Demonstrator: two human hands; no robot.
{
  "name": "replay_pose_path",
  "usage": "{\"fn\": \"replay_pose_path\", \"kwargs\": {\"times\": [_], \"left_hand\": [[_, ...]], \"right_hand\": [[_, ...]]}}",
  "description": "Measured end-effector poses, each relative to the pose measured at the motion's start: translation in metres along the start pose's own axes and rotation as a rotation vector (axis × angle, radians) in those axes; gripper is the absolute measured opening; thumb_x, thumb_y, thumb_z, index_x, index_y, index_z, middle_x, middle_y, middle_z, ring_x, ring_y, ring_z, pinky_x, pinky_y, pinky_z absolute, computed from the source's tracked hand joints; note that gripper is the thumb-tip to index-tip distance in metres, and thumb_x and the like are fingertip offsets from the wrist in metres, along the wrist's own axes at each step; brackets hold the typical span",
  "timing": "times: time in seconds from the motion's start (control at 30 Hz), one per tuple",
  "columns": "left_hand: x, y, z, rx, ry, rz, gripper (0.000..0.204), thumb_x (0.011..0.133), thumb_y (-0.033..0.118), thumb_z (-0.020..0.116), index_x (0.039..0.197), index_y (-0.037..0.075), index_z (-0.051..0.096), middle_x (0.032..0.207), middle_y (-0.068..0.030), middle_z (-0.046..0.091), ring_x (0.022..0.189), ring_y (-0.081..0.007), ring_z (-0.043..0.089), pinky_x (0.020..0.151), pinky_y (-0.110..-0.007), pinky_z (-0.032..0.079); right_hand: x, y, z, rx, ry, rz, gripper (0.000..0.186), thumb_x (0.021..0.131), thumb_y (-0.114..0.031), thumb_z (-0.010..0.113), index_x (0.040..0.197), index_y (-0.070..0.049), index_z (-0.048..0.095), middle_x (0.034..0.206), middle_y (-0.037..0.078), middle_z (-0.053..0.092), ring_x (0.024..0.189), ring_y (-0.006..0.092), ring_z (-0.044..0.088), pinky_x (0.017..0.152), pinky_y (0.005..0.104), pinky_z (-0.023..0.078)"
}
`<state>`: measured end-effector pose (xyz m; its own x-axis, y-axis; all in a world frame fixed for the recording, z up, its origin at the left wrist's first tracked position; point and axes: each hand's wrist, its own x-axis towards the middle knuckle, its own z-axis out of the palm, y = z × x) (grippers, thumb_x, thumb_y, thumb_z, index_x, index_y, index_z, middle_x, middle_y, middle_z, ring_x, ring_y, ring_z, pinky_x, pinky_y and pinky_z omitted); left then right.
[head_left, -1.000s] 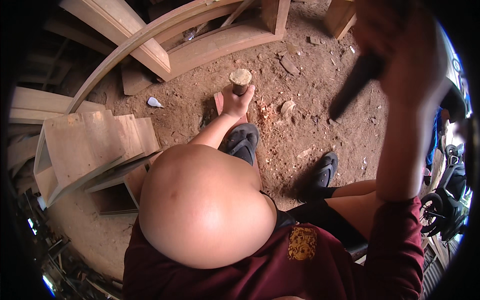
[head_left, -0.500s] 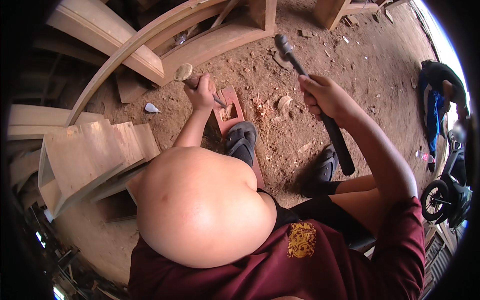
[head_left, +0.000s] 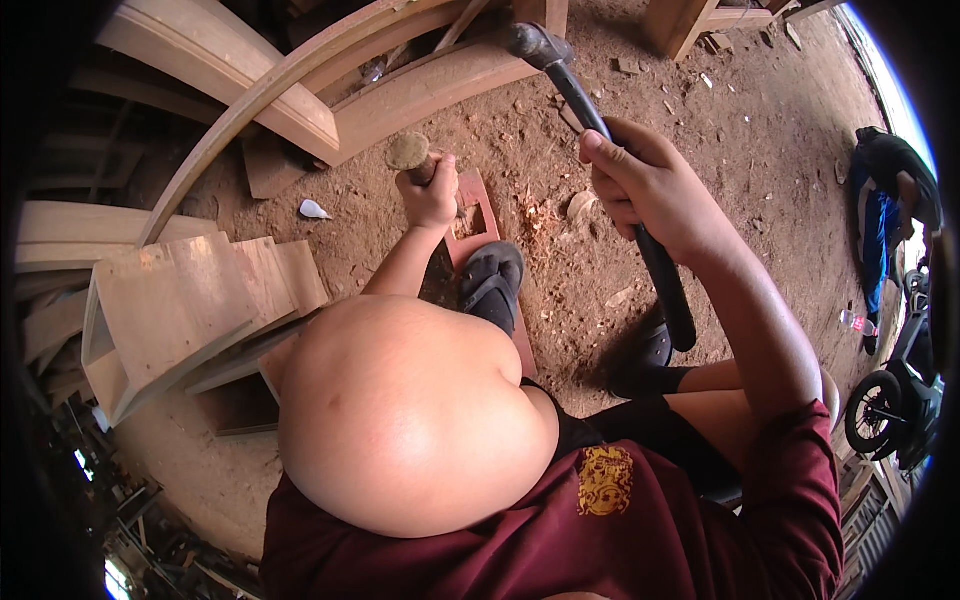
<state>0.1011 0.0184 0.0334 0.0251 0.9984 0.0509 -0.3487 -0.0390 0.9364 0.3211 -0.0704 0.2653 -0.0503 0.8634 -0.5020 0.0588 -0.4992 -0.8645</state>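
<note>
My left hand (head_left: pixel 432 198) is wrapped round the wooden handle of a chisel (head_left: pixel 408 153), whose worn, flattened butt faces up. Its blade is mostly hidden behind the hand, close to a rectangular cutout in a reddish wooden board (head_left: pixel 486 232) on the ground. My sandalled foot (head_left: pixel 491 280) rests on that board. Raised to the right, my right hand (head_left: pixel 645 185) grips the black handle of a hammer (head_left: pixel 570 88). The hammer's dark metal head is up and to the left, well apart from the chisel.
Wood shavings (head_left: pixel 540 215) lie beside the board on the dirt floor. Curved and straight timber frames (head_left: pixel 430 95) stand at the far left, with a stack of boards (head_left: pixel 180 295) nearer. A white bottle (head_left: pixel 314 210) lies by them. Far right are another person (head_left: pixel 885 200) and a motorbike (head_left: pixel 890 400).
The hammer has tipped further left and its head has risen. My left hand with the chisel appears slightly further right and lower, and the whole view has shifted a little.
</note>
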Motion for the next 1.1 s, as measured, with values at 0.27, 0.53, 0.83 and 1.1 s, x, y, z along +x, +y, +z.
{"fn": "replay_pose_path", "kwargs": {"times": [0.27, 0.53, 0.83, 1.1], "left_hand": [[-0.001, 0.001, 0.006, 0.066, -0.089, 0.087, 0.021, 0.087, 0.002, 0.056, 0.069, 0.005, 0.046, 0.054, -0.0003, 0.045, 0.043, -0.0073, 0.040, 0.040, -0.026, 0.034], [0.009, 0.008, 0.000, 0.020, -0.038, 0.028, 0.021, 0.088, 0.003, 0.056, 0.069, 0.005, 0.046, 0.053, -0.0001, 0.044, 0.042, -0.0071, 0.039, 0.040, -0.025, 0.033], [0.011, -0.005, 0.014, 0.013, -0.064, 0.010, 0.019, 0.087, 0.003, 0.057, 0.072, 0.005, 0.047, 0.054, 0.0006, 0.044, 0.042, -0.0070, 0.039, 0.041, -0.025, 0.033], [0.023, -0.002, 0.006, 0.003, -0.042, -0.041, 0.018, 0.088, 0.003, 0.059, 0.073, 0.006, 0.047, 0.055, 0.0021, 0.045, 0.042, -0.0059, 0.038, 0.040, -0.025, 0.031]], "right_hand": [[-0.004, -0.008, 0.005, 0.016, 0.022, -0.092, 0.025, 0.102, -0.032, 0.051, 0.096, -0.007, 0.051, 0.064, -0.010, 0.032, 0.051, -0.0001, 0.027, 0.043, 0.0185, 0.026], [-0.010, -0.012, 0.008, 0.051, 0.029, -0.079, 0.025, 0.102, -0.031, 0.051, 0.095, -0.007, 0.051, 0.064, -0.010, 0.033, 0.050, 0.0000, 0.027, 0.043, 0.0187, 0.026], [-0.008, -0.008, 0.004, -0.070, 0.012, -0.067, 0.034, 0.103, -0.036, 0.047, 0.092, -0.004, 0.050, 0.064, -0.004, 0.041, 0.051, 0.0044, 0.038, 0.045, 0.0238, 0.035], [-0.007, -0.013, 0.011, -0.056, -0.020, -0.074, 0.033, 0.103, -0.036, 0.046, 0.093, -0.004, 0.050, 0.064, -0.005, 0.039, 0.051, 0.0045, 0.038, 0.046, 0.0240, 0.035]]}}
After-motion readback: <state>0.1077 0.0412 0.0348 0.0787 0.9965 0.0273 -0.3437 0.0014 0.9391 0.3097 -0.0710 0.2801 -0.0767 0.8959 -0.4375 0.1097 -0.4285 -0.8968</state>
